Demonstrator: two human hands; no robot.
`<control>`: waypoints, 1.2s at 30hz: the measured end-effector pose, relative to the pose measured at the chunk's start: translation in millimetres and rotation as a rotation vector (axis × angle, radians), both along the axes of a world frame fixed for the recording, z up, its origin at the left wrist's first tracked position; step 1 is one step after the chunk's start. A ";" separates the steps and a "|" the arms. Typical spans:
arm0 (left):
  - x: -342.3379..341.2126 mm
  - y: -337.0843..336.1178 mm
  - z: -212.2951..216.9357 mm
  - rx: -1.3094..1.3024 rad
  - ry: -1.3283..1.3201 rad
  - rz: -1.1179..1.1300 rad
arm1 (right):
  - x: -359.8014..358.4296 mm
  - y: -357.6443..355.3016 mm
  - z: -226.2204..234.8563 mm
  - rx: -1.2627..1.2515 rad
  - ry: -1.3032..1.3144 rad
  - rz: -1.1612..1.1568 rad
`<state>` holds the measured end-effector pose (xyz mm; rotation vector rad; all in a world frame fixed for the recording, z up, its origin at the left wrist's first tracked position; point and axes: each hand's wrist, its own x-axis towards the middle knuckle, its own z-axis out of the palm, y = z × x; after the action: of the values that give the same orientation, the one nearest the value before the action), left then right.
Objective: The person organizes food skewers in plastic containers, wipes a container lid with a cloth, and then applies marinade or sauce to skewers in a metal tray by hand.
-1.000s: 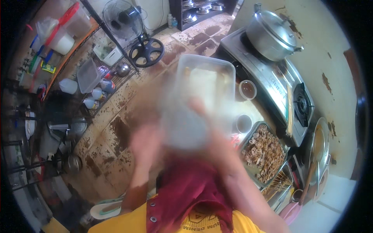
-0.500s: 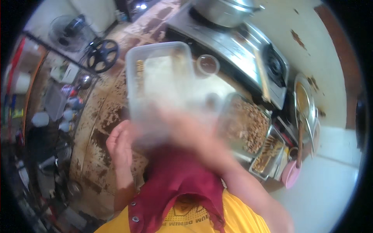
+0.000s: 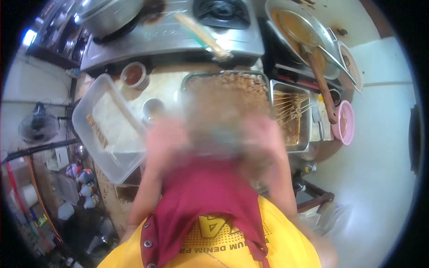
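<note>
A person's left hand (image 3: 167,134) and right hand (image 3: 263,134), both blurred, now flank the near part of a tray (image 3: 268,87) of brown chopped pieces (image 3: 248,82) on the desk (image 3: 166,90). Half a second ago, the right hand was at the clear container (image 3: 120,169), now at left as the view has turned. Blur hides each grip; I cannot tell whether it is wide, narrow or holding anything.

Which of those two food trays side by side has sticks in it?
The narrower metal tray on the right: thin skewers lie in it. The wider tray directly to its left shows only loose brown pieces, partly blurred.
</note>
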<state>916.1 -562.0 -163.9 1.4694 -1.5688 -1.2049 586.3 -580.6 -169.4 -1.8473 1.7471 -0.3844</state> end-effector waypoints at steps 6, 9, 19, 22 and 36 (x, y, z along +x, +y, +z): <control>-119.2 -49.0 -6.4 0.189 -0.080 -0.026 | -160.8 -10.2 -23.7 0.085 0.111 -0.650; -153.7 -61.3 -28.8 0.096 -0.076 -0.073 | -241.4 3.3 -76.0 0.013 0.181 -0.552; -182.4 -70.9 -60.0 0.142 -0.168 -0.135 | -333.9 -49.9 -103.9 -0.360 0.388 -0.256; -183.7 -75.2 -48.5 0.153 -0.254 -0.157 | -316.0 -62.3 -66.5 -0.090 0.505 -0.171; -172.7 -70.2 -71.2 0.078 -0.156 -0.186 | -377.1 6.8 -23.3 0.089 0.566 0.036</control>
<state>743.4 -632.2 -235.1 1.5261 -1.8148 -1.2951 209.2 -573.7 -192.7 -2.0464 2.0392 0.2583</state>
